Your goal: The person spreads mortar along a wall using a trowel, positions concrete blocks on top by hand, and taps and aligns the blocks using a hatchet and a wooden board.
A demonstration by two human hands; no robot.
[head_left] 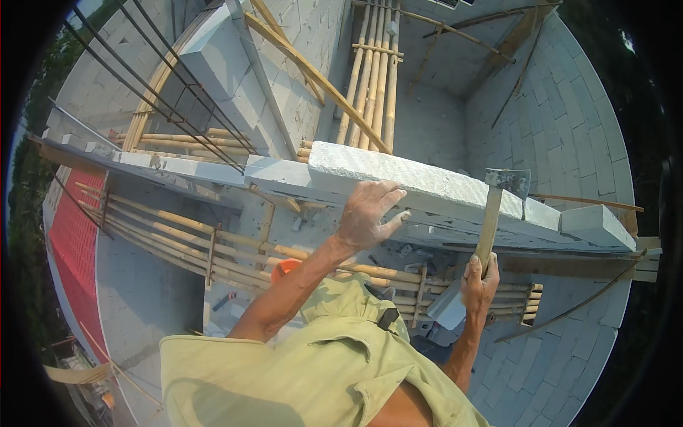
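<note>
A long white block (pixel 398 169) lies along the top of the wall (pixel 277 176) in front of me, its upper face rough. My left hand (pixel 371 213) is at the block's near side, fingers spread and holding nothing; whether the fingertips touch it I cannot tell. On the right, my right hand (pixel 481 279) is closed round the wooden handle of a hatchet (pixel 489 224). Its grey metal head is over the block's right end, seemingly against it. Just right of that end, another white block (pixel 596 226) sits on the wall.
Bamboo poles (pixel 178 235) form a platform below on my side of the wall. More bamboo (pixel 373 78) lies beyond it. Steel bars (pixel 153 89) stick up at the left, and a wooden brace (pixel 313 78) slants behind the block. A red roof (pixel 77 245) is far left.
</note>
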